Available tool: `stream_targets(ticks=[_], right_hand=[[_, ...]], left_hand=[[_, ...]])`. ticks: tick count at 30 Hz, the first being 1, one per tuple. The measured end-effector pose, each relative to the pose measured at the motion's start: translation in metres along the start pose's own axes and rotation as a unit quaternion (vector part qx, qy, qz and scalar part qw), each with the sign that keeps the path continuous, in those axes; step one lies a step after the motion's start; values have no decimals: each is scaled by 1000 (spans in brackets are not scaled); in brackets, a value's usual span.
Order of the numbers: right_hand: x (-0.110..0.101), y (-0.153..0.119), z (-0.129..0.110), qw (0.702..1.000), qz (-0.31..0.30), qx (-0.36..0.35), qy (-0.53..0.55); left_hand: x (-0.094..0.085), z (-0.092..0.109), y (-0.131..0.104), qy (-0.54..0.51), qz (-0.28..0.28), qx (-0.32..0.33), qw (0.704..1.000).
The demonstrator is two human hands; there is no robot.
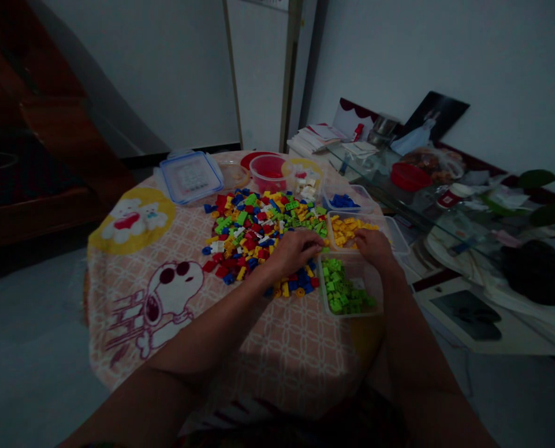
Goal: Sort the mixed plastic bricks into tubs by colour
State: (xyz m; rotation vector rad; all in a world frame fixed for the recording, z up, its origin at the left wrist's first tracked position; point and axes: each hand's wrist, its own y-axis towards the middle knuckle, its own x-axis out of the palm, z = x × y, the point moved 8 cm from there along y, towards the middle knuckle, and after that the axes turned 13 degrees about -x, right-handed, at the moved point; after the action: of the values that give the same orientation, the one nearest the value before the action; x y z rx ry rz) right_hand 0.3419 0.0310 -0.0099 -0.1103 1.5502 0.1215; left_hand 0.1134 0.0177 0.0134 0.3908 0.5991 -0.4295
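Note:
A heap of mixed toy bricks (249, 230) in red, blue, green, yellow and white lies mid-table. My left hand (298, 249) reaches over the heap's right side, its fingers bent together near the green box; what they hold, if anything, is too small to name. At the right edge of the box of yellow bricks (345, 230) is my right hand (373, 246), fingertips pinched over it, their contents hidden. Green bricks (343, 289) fill much of the nearest clear box. Blue bricks (343, 201) lie in a box farther back, and white bricks (308, 188) in another container.
A blue-rimmed lid (191, 177) and a red round tub (269, 174) stand at the table's back. The round table wears a patterned cloth (277, 367). On the right, a cluttered glass shelf holds a red bowl (410, 177), a cup (452, 195) and papers.

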Motion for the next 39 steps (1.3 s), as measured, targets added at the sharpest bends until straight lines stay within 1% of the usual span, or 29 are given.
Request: stream_targets(ticks=[4,6,8,11,13,15,17,20,23,27,32,39], right_hand=[[0,0,0,1000,-4,8,4],[-1,-1,0,1000,-9,10,8],[-1,-1,0,1000,-12,9,7],[-2,-1,-1,1000,-5,2,2],[-3,-1,-2,1000,-2,2,-1],[-3,-1,-2,1000,-3,5,-4],[-3,-1,-2,1000,-7,8,-7],[-3,0,-3,1000,-10,6,-8],[-3,0,-2,1000,-11,4,-6],[-1,0,0,1000,-4,4,0],[0,0,1,1000,5,1,3],[-1,0,1,1000,4,8,3]], left_hand=[[17,12,-7,-21,-8,27,999],[24,15,-9,-32,-19,38,999],[27,15,-9,-34,-28,46,998],[18,8,-5,-4,-13,36,999],[6,-4,0,35,9,8,999],[-5,-18,5,87,18,-34,996],[-10,-32,8,149,9,-74,986],[-8,-45,8,244,-20,-106,964],[-2,-48,7,300,-48,-106,947],[3,-50,8,311,-67,-105,942],[2,-52,8,300,-67,-108,945],[3,-47,5,300,-65,-102,946]])
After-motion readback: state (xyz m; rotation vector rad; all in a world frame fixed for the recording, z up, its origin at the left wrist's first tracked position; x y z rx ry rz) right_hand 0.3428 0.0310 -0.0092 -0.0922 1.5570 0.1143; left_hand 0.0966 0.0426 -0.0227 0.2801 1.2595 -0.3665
